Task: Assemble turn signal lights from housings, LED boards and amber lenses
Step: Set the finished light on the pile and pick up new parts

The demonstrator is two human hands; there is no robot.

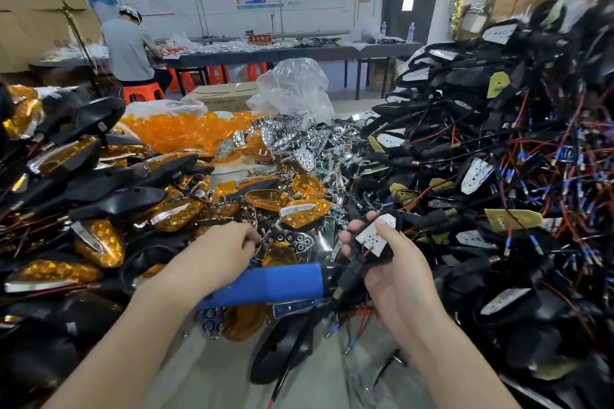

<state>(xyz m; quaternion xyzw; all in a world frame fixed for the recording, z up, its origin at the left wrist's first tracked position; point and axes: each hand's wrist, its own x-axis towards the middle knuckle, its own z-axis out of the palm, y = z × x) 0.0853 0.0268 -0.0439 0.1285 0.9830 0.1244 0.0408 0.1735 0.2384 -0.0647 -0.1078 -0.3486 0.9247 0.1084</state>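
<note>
Right hand [395, 262] grips a black housing [385, 259] holding an LED board [373, 236]; at 9 o'clock, the left hand's [226, 249] grip is unclear.

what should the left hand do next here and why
Probably lift the chrome reflector lying at the fingertips of the left hand and bring it across. The right hand holds a black housing with its LED board seated and uncovered, so that piece likely goes on next.
</note>
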